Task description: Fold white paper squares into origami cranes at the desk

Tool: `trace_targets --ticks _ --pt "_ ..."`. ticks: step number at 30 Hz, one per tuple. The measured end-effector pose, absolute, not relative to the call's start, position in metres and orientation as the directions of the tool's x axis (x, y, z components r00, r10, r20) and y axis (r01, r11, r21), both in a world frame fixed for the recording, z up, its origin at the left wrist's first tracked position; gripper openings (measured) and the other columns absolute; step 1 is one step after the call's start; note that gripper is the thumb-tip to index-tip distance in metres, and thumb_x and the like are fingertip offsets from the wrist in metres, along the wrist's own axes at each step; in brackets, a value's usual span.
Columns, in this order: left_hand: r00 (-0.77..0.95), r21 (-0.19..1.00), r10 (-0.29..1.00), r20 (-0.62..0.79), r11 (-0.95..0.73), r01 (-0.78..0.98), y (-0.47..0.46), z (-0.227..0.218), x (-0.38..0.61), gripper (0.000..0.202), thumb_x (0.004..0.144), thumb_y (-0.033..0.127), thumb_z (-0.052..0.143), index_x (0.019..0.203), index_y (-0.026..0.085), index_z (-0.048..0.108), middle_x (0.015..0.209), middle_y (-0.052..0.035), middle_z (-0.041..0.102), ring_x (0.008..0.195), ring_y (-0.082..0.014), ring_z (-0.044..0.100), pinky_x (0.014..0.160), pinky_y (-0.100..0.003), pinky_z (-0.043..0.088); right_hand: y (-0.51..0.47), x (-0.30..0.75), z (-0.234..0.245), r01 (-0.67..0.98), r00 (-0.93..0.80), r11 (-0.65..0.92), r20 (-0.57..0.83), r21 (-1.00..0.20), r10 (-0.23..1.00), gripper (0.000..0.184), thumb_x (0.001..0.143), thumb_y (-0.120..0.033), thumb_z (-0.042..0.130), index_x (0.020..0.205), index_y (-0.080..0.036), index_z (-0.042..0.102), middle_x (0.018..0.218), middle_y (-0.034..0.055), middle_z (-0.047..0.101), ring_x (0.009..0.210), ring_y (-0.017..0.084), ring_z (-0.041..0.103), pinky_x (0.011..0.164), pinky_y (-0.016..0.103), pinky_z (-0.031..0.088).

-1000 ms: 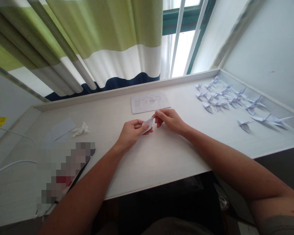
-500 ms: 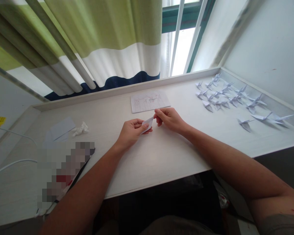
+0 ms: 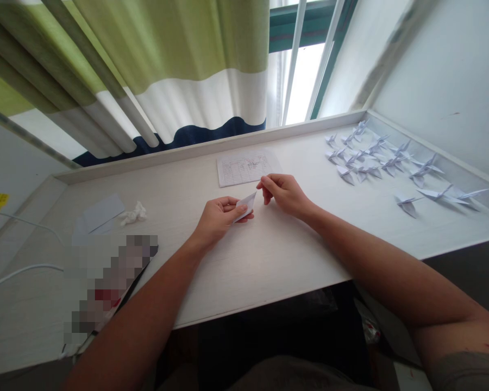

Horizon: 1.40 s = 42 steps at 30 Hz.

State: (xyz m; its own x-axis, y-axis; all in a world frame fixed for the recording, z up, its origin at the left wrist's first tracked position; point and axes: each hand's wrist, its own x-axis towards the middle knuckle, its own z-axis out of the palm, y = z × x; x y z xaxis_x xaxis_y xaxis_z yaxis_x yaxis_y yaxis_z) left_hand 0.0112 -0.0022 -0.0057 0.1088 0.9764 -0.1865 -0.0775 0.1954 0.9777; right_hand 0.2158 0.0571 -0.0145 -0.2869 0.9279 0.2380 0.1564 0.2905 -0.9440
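My left hand [image 3: 219,218] pinches a small folded piece of white paper [image 3: 246,206] just above the white desk [image 3: 269,255], thumb on top and fingers curled under it. My right hand [image 3: 284,194] hovers a little to the right of the paper's upper tip, its fingers pinched together with a small gap to the paper. Both forearms reach in from the near edge.
Several folded paper cranes [image 3: 370,160] lie in rows at the far right. A printed sheet [image 3: 248,166] lies beyond my hands. At the left are blank paper slips [image 3: 101,213], a crumpled scrap [image 3: 133,214], a blurred-out item [image 3: 106,277] and a white cable [image 3: 20,271]. Striped curtains hang behind.
My right hand has drawn back slightly to the right, off the tip of the folded paper. My left hand keeps the paper in place. The view shifted a little.
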Motion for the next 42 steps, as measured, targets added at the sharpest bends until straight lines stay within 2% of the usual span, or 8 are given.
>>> trace_targets --ticks 4,13,17,20,24,30,38,42 --pt "0.123 0.974 0.974 -0.192 0.204 -0.102 -0.0024 -0.0061 0.0117 0.051 0.059 0.048 0.104 0.085 0.013 0.076 0.083 -0.0099 0.084 0.083 -0.0247 0.082 0.090 -0.041 0.065 0.0559 0.2152 -0.0151 0.162 -0.397 0.293 0.210 -0.942 0.894 0.060 0.093 -0.073 0.063 0.067 -0.018 0.065 0.061 0.0019 0.065 0.058 0.013 0.058 0.059 0.027 0.046" --pt "0.198 0.962 0.956 -0.216 0.243 -0.124 -0.0034 -0.0024 0.0125 0.050 0.062 0.045 0.104 0.088 0.011 0.078 0.085 -0.0107 0.083 0.085 -0.0255 0.082 0.088 -0.040 0.066 0.0501 0.2155 -0.0082 0.303 -0.409 0.389 0.249 -0.870 0.878 0.056 0.102 -0.055 0.057 0.058 -0.021 0.052 0.055 0.0007 0.061 0.055 0.012 0.051 0.060 0.028 0.040" --pt "0.181 0.960 0.959 -0.220 0.246 -0.137 -0.0029 -0.0061 0.0125 0.049 0.064 0.045 0.103 0.088 0.012 0.076 0.086 -0.0112 0.083 0.085 -0.0260 0.083 0.089 -0.041 0.066 0.0519 0.2136 -0.0121 0.196 -0.375 0.288 0.200 -0.937 0.905 0.059 0.103 -0.065 0.052 0.064 -0.020 0.057 0.058 0.0008 0.062 0.056 0.013 0.056 0.061 0.028 0.045" --pt "0.180 0.963 0.961 -0.211 0.236 -0.133 -0.0030 -0.0075 0.0128 0.051 0.066 0.047 0.102 0.088 0.013 0.072 0.088 -0.0116 0.083 0.087 -0.0266 0.083 0.090 -0.042 0.066 0.0519 0.2113 -0.0161 0.125 -0.458 0.228 0.148 -0.966 0.876 0.061 0.096 -0.074 0.058 0.070 -0.019 0.063 0.063 0.0015 0.065 0.059 0.014 0.059 0.061 0.027 0.046" --pt "0.195 0.963 0.959 -0.206 0.234 -0.131 -0.0045 -0.0050 0.0137 0.050 0.067 0.048 0.101 0.089 0.014 0.070 0.085 -0.0100 0.083 0.087 -0.0263 0.083 0.092 -0.044 0.066 0.0499 0.2083 -0.0175 0.111 -0.539 0.245 0.149 -0.963 0.829 0.058 0.090 -0.072 0.068 0.070 -0.017 0.065 0.064 0.0019 0.068 0.060 0.013 0.058 0.060 0.026 0.043" --pt "0.251 0.965 0.947 -0.203 0.236 -0.111 -0.0068 0.0000 0.0148 0.043 0.071 0.042 0.099 0.092 0.013 0.076 0.102 -0.0133 0.084 0.094 -0.0254 0.082 0.093 -0.041 0.066 0.0491 0.2091 -0.0147 0.104 -0.516 0.247 0.160 -0.963 0.841 0.059 0.090 -0.072 0.068 0.069 -0.017 0.065 0.062 0.0012 0.066 0.058 0.012 0.055 0.057 0.026 0.041" --pt "0.271 0.952 0.925 -0.265 0.295 -0.075 -0.0066 -0.0028 0.0134 0.043 0.071 0.049 0.099 0.081 0.013 0.076 0.089 -0.0140 0.083 0.087 -0.0268 0.082 0.090 -0.043 0.067 0.0483 0.2101 -0.0141 0.061 -0.532 0.253 0.183 -0.966 0.827 0.058 0.089 -0.074 0.069 0.075 -0.018 0.065 0.060 -0.0001 0.065 0.057 0.012 0.056 0.058 0.026 0.044" --pt "0.273 0.977 0.942 -0.194 0.212 -0.035 -0.0072 -0.0037 0.0149 0.044 0.076 0.054 0.094 0.082 0.014 0.078 0.086 -0.0145 0.083 0.084 -0.0260 0.082 0.085 -0.041 0.066 0.0501 0.2100 -0.0147 0.055 -0.541 0.252 0.184 -0.966 0.821 0.059 0.090 -0.076 0.068 0.077 -0.018 0.064 0.060 -0.0004 0.065 0.056 0.012 0.057 0.056 0.026 0.044"
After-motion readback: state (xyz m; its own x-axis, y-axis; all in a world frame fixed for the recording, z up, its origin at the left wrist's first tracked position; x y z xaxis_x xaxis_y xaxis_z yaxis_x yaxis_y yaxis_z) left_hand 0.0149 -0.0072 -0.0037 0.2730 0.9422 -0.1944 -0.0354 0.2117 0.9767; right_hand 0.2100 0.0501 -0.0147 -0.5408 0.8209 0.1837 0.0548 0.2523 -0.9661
